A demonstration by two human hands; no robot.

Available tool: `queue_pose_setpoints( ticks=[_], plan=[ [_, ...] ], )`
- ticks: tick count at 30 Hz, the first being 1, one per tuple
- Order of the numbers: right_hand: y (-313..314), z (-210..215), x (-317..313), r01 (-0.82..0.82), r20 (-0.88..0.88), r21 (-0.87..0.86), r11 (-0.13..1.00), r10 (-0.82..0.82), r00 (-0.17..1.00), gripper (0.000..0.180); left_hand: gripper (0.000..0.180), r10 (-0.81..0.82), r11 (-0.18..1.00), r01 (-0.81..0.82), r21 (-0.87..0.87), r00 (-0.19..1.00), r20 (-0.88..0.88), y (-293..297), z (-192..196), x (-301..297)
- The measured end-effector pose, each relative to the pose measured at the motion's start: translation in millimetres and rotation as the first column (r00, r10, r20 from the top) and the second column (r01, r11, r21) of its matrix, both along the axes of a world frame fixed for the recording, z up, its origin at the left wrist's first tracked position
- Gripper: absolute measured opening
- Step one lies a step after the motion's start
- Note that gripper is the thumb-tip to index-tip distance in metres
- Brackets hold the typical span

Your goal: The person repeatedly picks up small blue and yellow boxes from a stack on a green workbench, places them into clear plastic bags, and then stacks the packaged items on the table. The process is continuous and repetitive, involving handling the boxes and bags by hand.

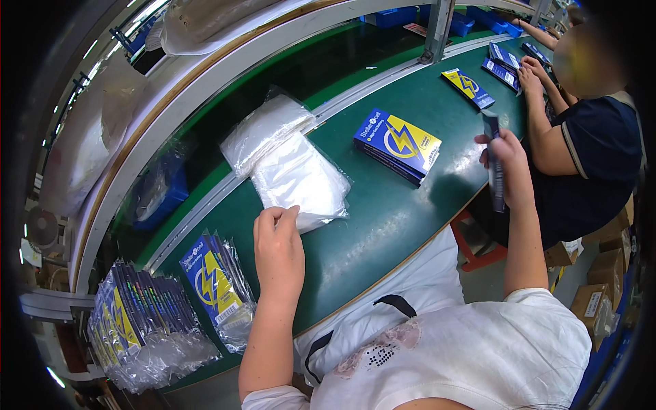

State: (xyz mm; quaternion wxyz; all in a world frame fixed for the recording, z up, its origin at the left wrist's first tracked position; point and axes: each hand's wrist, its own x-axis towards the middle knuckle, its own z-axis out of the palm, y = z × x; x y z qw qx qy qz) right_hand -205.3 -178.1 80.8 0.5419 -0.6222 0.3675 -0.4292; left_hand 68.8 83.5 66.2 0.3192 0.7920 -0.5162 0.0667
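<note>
My left hand (279,239) is at the near edge of a stack of clear plastic bags (301,181), thumb and fingertips pinched together on the top bag's edge. Another pile of bags (270,133) lies partly under it, farther back. Held up on the right, my right hand (509,160) grips a thin dark blue box (493,154) seen edge-on. Between the hands, a short stack of blue and yellow boxes (398,145) with a lightning-bolt print rests on the green table (369,225).
At the left stand many bagged boxes in a row (140,321), beside a smaller bagged group (219,287). A single box (468,89) lies toward a co-worker (588,143) at the right, whose hands are near more boxes. A metal rail and shelf run behind.
</note>
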Motion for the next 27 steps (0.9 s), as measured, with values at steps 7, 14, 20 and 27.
queue_pose_setpoints(
  ticks=[7, 14, 20, 27],
  plan=[
    [59.9, -2.8, 51.7, -0.67, 0.591, 0.503, 0.547, 0.348, 0.728, 0.062, 0.026, 0.013, 0.993, -0.02, -0.12, 0.998, -0.065, -0.5, 10.8, -5.3],
    [101.4, -13.5, 118.2, -0.887, 0.695, 0.446, 0.121, 0.578, 0.428, 0.048, 0.016, 0.073, 0.983, -0.099, -0.158, 0.984, -0.164, -5.9, 7.5, 0.3],
    [105.2, -15.8, 161.3, -0.829, 0.548, 0.541, 0.144, 0.687, 0.477, 0.056, 0.019, -0.016, 0.971, -0.023, -0.238, 0.987, -0.163, -2.9, 2.0, 10.2],
    [95.6, -16.4, 154.5, -0.768, 0.395, 0.537, 0.348, 0.701, 0.594, 0.05, 0.014, -0.009, 0.928, -0.32, -0.189, 0.487, -0.873, -0.8, 2.4, 13.0]
  ],
)
